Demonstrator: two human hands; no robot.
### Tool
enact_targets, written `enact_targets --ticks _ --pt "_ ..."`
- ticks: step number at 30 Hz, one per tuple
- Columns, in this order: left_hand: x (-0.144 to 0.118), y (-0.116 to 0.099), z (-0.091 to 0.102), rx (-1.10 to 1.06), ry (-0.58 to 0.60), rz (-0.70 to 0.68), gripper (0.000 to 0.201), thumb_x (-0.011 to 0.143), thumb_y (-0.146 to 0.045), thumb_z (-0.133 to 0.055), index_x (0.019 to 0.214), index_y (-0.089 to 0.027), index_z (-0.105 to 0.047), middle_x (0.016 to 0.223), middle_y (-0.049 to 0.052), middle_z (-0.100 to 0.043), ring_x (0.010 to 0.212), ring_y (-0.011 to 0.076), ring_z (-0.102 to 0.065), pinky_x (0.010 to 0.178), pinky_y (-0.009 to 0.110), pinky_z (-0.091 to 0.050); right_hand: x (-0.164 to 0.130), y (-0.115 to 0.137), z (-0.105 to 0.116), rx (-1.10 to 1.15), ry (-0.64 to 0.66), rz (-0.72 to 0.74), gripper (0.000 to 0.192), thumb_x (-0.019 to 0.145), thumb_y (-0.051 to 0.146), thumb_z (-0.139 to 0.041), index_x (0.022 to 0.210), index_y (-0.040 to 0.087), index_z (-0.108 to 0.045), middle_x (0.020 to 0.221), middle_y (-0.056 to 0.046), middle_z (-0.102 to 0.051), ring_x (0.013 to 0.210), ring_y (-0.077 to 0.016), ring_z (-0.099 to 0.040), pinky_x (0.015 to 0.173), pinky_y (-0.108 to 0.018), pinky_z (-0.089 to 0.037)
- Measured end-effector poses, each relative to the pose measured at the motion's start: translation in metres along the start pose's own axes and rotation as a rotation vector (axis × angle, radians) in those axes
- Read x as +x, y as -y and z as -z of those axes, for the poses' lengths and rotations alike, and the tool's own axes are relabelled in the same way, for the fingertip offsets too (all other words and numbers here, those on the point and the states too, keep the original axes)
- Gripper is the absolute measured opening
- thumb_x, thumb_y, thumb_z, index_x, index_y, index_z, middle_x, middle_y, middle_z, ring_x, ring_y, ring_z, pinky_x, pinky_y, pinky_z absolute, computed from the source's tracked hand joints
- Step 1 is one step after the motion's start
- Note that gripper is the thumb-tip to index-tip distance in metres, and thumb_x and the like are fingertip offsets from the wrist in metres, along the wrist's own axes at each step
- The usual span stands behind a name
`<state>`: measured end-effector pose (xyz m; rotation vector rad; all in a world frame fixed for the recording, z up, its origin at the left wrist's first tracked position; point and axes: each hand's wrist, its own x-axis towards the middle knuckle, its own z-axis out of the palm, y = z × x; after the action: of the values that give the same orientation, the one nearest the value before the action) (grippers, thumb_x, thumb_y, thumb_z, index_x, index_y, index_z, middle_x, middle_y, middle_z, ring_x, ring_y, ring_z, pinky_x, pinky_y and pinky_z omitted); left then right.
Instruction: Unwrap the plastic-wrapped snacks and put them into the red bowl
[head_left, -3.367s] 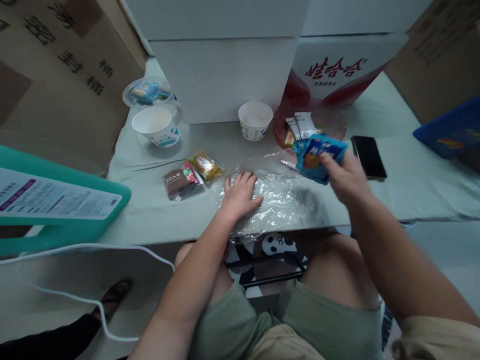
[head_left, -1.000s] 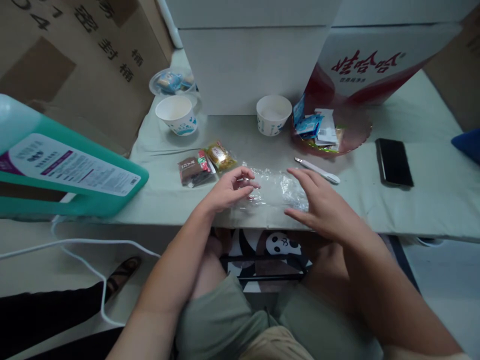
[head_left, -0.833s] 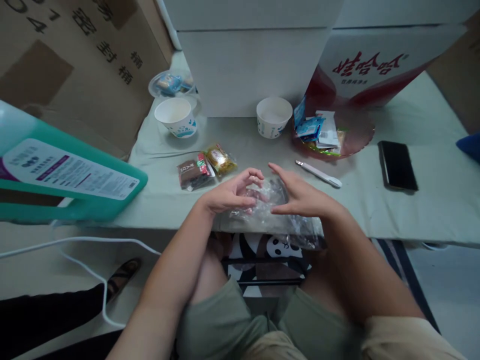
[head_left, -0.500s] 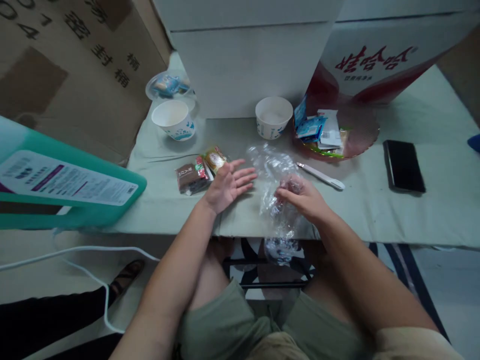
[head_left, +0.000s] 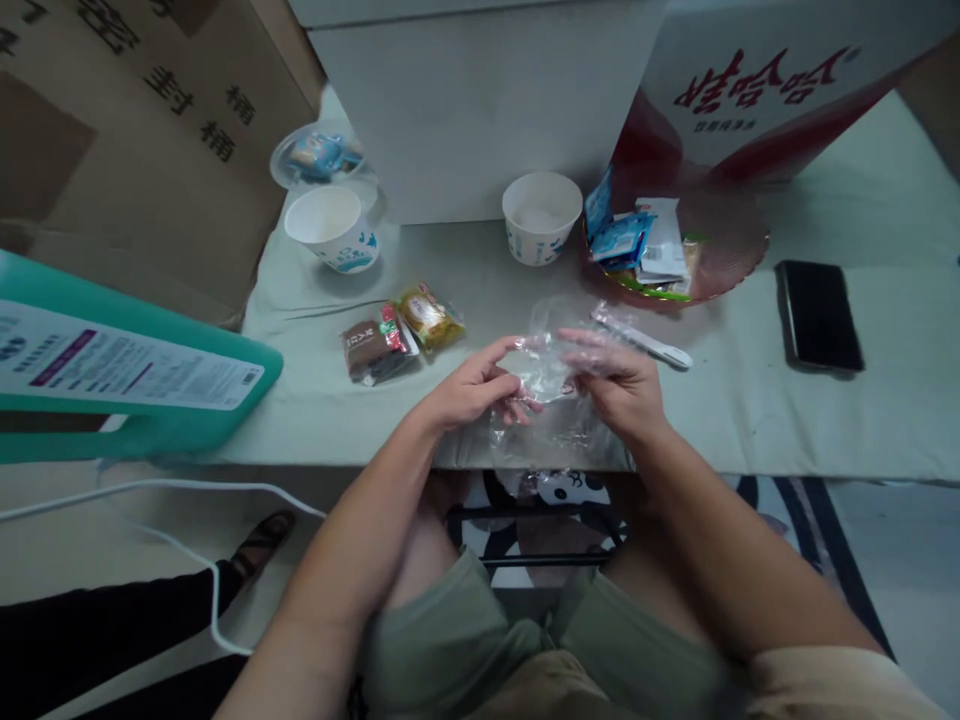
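A crinkled clear plastic bag [head_left: 551,435] is stretched between both hands and hangs over the table's front edge. My left hand [head_left: 484,385] is closed on its left edge, with the thumb and fingers bent around the thin film. My right hand [head_left: 619,385] grips the other side, the plastic lying over its fingers. Left of my left hand lie a brown snack packet [head_left: 375,347] and a yellow one [head_left: 429,318]. Just beyond my right hand, a white-handled utility knife [head_left: 645,340] rests on the cloth.
Two paper bowls [head_left: 334,232] [head_left: 541,220] stand towards the back. A pinkish glass plate [head_left: 731,240] holds several packets. A black phone [head_left: 820,315] lies right; a green jug [head_left: 232,400] stands left. White boxes [head_left: 480,120] close off the back. A cable [head_left: 217,485] hangs left.
My left hand has gone from open and apart to closed on the plastic bag. My right hand has risen slightly and the bag is now spread between both hands.
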<state>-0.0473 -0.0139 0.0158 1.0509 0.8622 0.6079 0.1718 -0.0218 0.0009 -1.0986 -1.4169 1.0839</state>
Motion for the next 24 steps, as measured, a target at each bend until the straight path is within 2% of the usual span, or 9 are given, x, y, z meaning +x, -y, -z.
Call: enact_targets --ticks 4,7,11,13,15,17,19,21,24 --pt "0.002 0.001 0.010 -0.036 -0.118 -0.157 0.017 0.075 -0.033 -0.071 0.082 -0.018 -0.068 0.073 0.002 -0.071 0.060 0.0123 -0.067 0.058 0.026 -0.050 -0.010 0.015 0.011 -0.102 0.079 0.154 0.019 0.083 0.025 -0.065 0.083 0.033 -0.082 0.133 0.000 -0.071 0.109 -0.0240 -0.071 0.094 -0.045 -0.058" --pt "0.003 -0.004 0.018 -0.034 -0.101 -0.265 0.033 0.072 -0.050 -0.065 0.070 -0.017 -0.070 0.081 0.009 -0.074 0.074 0.0201 -0.071 0.074 0.036 -0.056 -0.012 0.015 0.023 -0.095 0.216 0.108 0.024 0.088 0.036 -0.058 0.081 0.033 -0.081 0.149 0.003 -0.060 0.125 -0.0290 -0.065 0.105 -0.052 -0.053" --pt "0.004 -0.006 0.016 0.263 -0.233 -0.284 0.030 0.073 -0.045 -0.068 0.062 -0.019 -0.060 0.076 0.006 -0.072 0.073 0.0173 -0.066 0.072 0.033 -0.052 -0.004 0.003 0.024 -0.137 -0.005 0.018 0.031 0.090 0.053 -0.054 0.087 0.028 -0.073 0.153 -0.003 -0.054 0.139 -0.0322 -0.054 0.110 -0.053 -0.048" --pt "0.004 -0.005 0.011 0.418 -0.254 -0.264 0.020 0.067 -0.029 -0.072 0.066 -0.019 -0.055 0.081 0.004 -0.072 0.076 0.0154 -0.065 0.072 0.029 -0.050 0.000 0.001 0.017 -0.151 -0.026 -0.037 0.043 0.082 0.055 -0.066 0.116 0.029 -0.067 0.150 -0.008 -0.055 0.137 -0.0305 -0.055 0.109 -0.049 -0.049" --pt "0.006 -0.003 0.008 0.442 -0.228 -0.283 0.019 0.065 -0.022 -0.070 0.077 -0.019 -0.056 0.089 0.004 -0.072 0.083 0.0153 -0.066 0.076 0.029 -0.051 0.003 0.002 0.010 -0.178 0.096 -0.105 0.070 0.073 0.052 -0.076 0.135 0.027 -0.056 0.137 -0.012 -0.065 0.124 -0.0295 -0.063 0.102 -0.044 -0.052" --pt "0.007 -0.001 0.008 0.324 -0.207 -0.313 0.029 0.066 -0.019 -0.069 0.092 -0.021 -0.056 0.098 0.003 -0.072 0.086 0.0152 -0.069 0.079 0.029 -0.053 0.004 0.006 0.006 -0.263 0.249 -0.181 0.057 0.074 0.046 -0.075 0.124 0.022 -0.063 0.104 -0.009 -0.075 0.095 -0.0258 -0.069 0.085 -0.039 -0.054" --pt "0.009 0.000 0.011 0.132 -0.228 -0.324 0.048 0.067 -0.020 -0.073 0.110 -0.024 -0.052 0.107 0.003 -0.072 0.089 0.0159 -0.073 0.081 0.029 -0.055 0.004 0.009 0.006 -0.350 0.316 -0.241 0.029 0.080 0.042 -0.067 0.098 0.019 -0.071 0.076 -0.004 -0.070 0.070 -0.0195 -0.062 0.069 -0.034 -0.048" --pt "0.010 0.000 0.014 -0.032 -0.248 -0.273 0.060 0.070 -0.029 -0.078 0.122 -0.025 -0.048 0.114 0.006 -0.072 0.096 0.0190 -0.075 0.086 0.032 -0.057 0.005 0.009 0.008 -0.342 0.291 -0.264 0.022 0.083 0.040 -0.062 0.083 0.019 -0.069 0.070 -0.003 -0.067 0.064 -0.0167 -0.059 0.064 -0.032 -0.044" --pt "0.012 0.000 0.015 -0.031 -0.159 -0.076 0.060 0.071 -0.042 -0.082 0.120 -0.017 -0.058 0.113 0.013 -0.074 0.100 0.0242 -0.075 0.088 0.037 -0.058 0.007 0.007 0.010 -0.150 0.200 -0.276 0.023 0.083 0.042 -0.063 0.086 0.020 -0.066 0.079 -0.005 -0.073 0.071 -0.0174 -0.066 0.070 -0.033 -0.049"
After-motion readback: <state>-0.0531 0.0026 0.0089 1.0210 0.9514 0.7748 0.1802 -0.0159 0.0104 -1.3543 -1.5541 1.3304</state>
